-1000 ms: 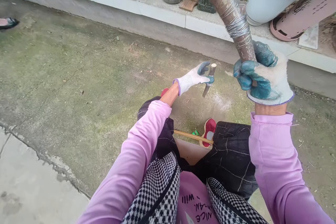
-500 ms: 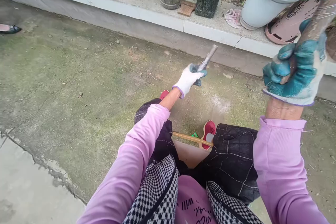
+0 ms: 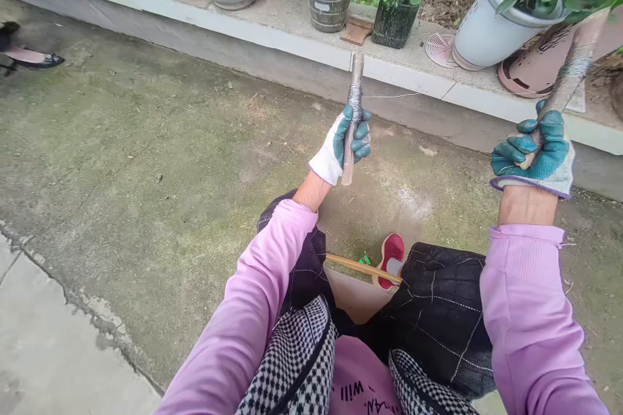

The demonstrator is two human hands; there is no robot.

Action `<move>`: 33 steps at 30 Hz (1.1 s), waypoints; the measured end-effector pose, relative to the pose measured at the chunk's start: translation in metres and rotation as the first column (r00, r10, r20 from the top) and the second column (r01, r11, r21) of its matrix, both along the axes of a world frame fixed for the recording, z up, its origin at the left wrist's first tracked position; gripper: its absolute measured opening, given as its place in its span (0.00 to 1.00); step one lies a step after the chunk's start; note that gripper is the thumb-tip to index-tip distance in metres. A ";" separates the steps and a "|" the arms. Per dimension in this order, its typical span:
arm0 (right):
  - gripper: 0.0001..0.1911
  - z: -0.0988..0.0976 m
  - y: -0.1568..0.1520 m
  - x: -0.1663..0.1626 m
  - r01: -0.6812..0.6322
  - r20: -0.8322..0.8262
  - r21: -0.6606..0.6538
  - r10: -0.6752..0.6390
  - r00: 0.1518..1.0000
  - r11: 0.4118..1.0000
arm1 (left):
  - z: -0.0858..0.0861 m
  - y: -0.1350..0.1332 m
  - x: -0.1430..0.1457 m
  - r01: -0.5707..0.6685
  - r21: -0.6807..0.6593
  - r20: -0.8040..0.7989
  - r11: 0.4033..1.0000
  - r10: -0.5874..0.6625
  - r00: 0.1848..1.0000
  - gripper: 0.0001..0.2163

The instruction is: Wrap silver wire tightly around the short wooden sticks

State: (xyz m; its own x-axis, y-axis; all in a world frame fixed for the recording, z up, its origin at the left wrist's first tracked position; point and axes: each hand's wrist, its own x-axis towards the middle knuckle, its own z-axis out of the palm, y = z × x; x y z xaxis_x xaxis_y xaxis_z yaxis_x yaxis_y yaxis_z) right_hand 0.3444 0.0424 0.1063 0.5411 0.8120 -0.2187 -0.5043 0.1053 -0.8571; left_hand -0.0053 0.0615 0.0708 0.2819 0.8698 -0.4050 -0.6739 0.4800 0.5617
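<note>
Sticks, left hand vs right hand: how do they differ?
The left stick stands upright; the right stick leans up and rightwards. The left hand grips its stick midway, an end showing below; the right hand grips its stick's low end. Both carry wire windings above gloved fists.

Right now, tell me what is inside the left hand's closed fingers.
The left hand holds an upright stick with wire wound near its top. Both ends show; the fingers cover its middle. The right hand grips a second stick likewise.
</note>
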 end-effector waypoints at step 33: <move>0.24 0.013 -0.008 0.015 0.217 -0.124 0.010 -0.215 0.969 0.976 | -0.048 0.024 -0.017 -0.298 -0.206 -0.375 0.932 0.206 0.904 0.18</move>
State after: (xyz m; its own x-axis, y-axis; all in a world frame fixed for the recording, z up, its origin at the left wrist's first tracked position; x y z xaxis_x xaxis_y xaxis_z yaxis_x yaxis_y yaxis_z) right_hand 0.3590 0.0342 0.1192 0.6747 0.6844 -0.2765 -0.5680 0.2421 -0.7866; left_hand -0.0224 0.0858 0.0224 -0.1293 0.7478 -0.6512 -0.5796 0.4759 0.6616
